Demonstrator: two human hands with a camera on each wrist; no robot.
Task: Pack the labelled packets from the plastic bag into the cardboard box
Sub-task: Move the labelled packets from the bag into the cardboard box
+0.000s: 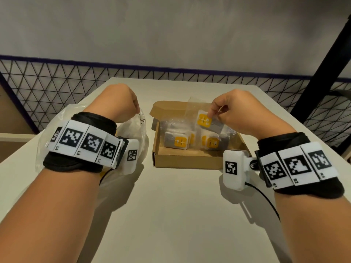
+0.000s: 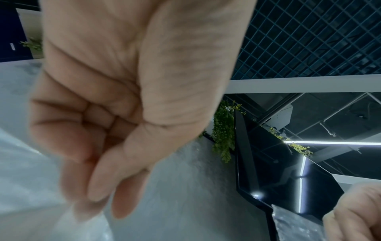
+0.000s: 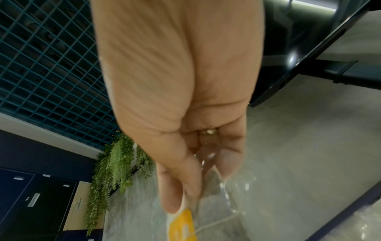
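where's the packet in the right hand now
In the head view, the packet hangs pinched in the right hand above the far right part of the box.

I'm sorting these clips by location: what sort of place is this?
Probably an office or studio. A pale table stands against a wire-mesh partition, with dark lockers, hanging plants and an open grid ceiling.

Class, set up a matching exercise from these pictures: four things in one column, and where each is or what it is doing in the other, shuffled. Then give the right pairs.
Things
1. right hand
2. left hand
3. cardboard box
4. plastic bag

States
A. lies open on the table, packets inside
B. pinches a yellow-labelled packet over the box
C. sits left of the box
D. holds the bag's top edge

Pairs: 1-B, 2-D, 3-A, 4-C
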